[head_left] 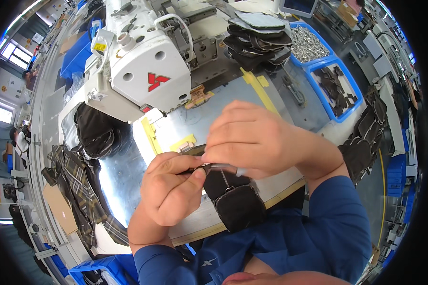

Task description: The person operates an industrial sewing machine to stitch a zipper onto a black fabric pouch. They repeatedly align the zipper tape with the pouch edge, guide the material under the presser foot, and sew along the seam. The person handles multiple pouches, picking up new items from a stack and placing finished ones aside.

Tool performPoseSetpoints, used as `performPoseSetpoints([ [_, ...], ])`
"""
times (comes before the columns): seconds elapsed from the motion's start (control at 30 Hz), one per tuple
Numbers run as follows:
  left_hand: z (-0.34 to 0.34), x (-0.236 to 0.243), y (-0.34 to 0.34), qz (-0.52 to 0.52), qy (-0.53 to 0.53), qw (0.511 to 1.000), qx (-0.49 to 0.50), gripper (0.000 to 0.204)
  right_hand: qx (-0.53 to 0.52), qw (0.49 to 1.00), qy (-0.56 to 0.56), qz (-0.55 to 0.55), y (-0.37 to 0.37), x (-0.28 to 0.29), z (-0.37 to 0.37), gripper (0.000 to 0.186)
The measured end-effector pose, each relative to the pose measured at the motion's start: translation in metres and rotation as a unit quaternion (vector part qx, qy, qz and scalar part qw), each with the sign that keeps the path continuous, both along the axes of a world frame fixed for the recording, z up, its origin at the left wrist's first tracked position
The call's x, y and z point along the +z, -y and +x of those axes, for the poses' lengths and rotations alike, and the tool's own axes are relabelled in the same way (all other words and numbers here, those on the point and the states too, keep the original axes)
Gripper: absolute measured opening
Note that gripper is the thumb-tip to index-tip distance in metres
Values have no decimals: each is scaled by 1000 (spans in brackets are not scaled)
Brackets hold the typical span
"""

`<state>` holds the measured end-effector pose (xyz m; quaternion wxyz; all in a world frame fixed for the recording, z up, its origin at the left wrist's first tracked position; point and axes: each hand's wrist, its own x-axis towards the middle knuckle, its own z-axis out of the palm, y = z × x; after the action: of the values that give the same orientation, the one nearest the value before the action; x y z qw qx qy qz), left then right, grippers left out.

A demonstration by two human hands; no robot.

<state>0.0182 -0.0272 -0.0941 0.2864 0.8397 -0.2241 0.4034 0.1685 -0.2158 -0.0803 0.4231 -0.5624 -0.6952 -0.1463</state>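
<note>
My left hand (173, 187) is closed, thumb and forefinger pinching the edge of a dark strip (190, 169). My right hand (252, 140) meets it there with fingers curled and thumb and forefinger pressed together. A slim grey, metallic-looking piece (221, 167) shows under the right fingers; its kind is hidden. Just below the hands, at the table's near edge, is a small black zipped pouch (240, 206). A thin light line runs up from its zip toward the fingertips. Whether the strip joins the pouch, I cannot tell.
A white sewing machine (140, 61) stands beyond my hands, over a metal plate with yellow tape (259, 90). Black fabric pieces (257, 40) are stacked behind. Blue trays hold metal hardware (309, 43) and dark bits (335, 88). Plaid fabric (78, 190) and a black bag (94, 128) lie left.
</note>
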Motion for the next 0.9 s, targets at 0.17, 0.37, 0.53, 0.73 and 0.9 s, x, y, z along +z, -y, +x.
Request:
performPoseSetpoints([
  [0.17,5,9,-9,20,6,998,-55,23,7,999,38,14,0,-3,1,12],
  [0.37,-11,48,-24,-154,-151,975,-48,28,16,998,49,34,1,1,-5,12],
  [0.53,-8,41,-39,-121,-184,970,-103,27,23,998,48,39,1,1,-6,12],
  [0.73,-7,48,-27,-90,-165,982,-37,25,33,997,47,41,0,-1,-7,10],
  [0.9,-7,39,-19,-37,-105,994,-7,26,36,997,46,47,-2,-3,-10,11],
])
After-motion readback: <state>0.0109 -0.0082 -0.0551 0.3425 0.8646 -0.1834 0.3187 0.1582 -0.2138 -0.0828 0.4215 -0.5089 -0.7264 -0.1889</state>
